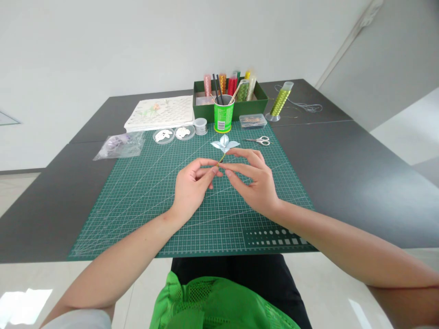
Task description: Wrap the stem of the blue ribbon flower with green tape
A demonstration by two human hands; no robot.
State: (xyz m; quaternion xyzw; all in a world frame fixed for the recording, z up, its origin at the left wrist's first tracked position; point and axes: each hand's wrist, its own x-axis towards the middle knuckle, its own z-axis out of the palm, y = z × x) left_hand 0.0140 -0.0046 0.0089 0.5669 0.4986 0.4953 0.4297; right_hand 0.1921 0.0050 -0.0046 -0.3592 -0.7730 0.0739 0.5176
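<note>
A pale blue artificial flower with pointed petals stands up and away from me on a thin green stem, over the cutting mat. My left hand pinches the lower part of the stem between thumb and fingers. My right hand is at the stem from the other side; its index finger reaches up to just below the petals, and its other fingers and thumb come close to the left fingertips. Whether the right fingers grip the stem or only touch it I cannot make out.
Behind lie a green can with sticks, a green box of thread spools, small scissors, a clear case, and a green-yellow spool. At left are two dishes of white pieces, white sheets and a plastic bag.
</note>
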